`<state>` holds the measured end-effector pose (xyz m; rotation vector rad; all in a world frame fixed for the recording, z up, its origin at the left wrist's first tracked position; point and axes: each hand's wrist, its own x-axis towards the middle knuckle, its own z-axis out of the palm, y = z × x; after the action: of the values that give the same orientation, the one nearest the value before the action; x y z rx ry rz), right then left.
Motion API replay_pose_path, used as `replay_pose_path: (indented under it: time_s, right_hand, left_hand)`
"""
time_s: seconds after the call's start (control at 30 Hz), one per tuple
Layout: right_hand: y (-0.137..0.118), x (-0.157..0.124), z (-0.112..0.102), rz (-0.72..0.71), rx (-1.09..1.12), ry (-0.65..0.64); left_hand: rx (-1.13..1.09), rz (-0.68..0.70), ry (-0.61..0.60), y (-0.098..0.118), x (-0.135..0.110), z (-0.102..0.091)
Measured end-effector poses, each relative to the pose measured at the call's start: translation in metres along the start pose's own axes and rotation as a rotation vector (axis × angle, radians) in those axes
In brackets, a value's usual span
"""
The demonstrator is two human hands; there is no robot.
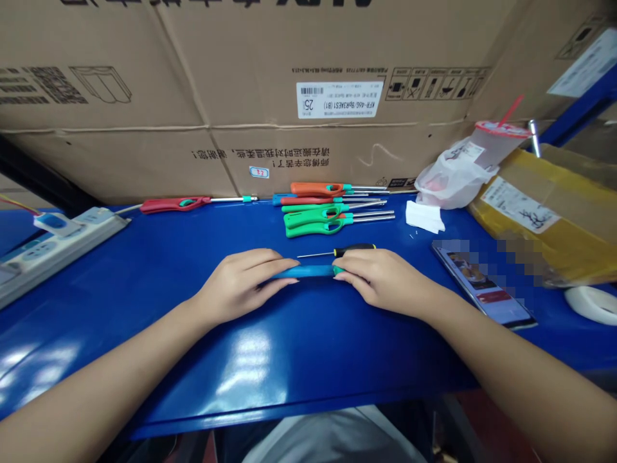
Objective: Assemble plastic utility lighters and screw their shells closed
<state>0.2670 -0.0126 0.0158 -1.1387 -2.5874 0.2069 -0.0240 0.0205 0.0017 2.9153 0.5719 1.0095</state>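
While the left hand (237, 283) and the right hand (385, 278) hold the blue handle (311, 271) between them, its long axis runs side to side, roughly parallel to the screwdriver (355, 249) just beyond; whether it touches the desk (347, 363) cannot be told. Each grip is narrowed to the handle's thickness, one around its left end, the other at the green part (338, 271) on the right, so neither hand is nearer.
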Motion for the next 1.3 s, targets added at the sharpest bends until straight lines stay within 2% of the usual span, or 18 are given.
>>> replay_pose_path:
  time_s: [0.4,0.6,0.8,0.93,1.1,1.3]
  right_hand:
    - [0.002,-0.003,0.008,-0.162,-0.119,0.251]
    - [-0.002,-0.005,0.002,-0.192,-0.104,0.276]
    - [-0.009,-0.004,-0.008,-0.109,-0.017,0.255]
    - [-0.007,-0.002,-0.007,-0.062,0.042,0.278]
    - [0.001,-0.001,-0.001,-0.079,0.014,0.307]
    - [0.006,-0.002,-0.002,-0.127,-0.036,0.254]
  left_hand:
    - [0.015,-0.022,0.1,0.015,0.001,0.001]
    - [0.076,0.045,0.14,0.02,0.004,0.0]
    - [0.158,0.062,0.135,0.015,0.009,-0.015]
    - [0.034,-0.045,0.056,0.013,0.009,-0.02]
    - [-0.022,-0.183,-0.077,0.015,0.01,-0.015]
    - [-0.126,-0.233,-0.112,0.019,0.007,-0.005]
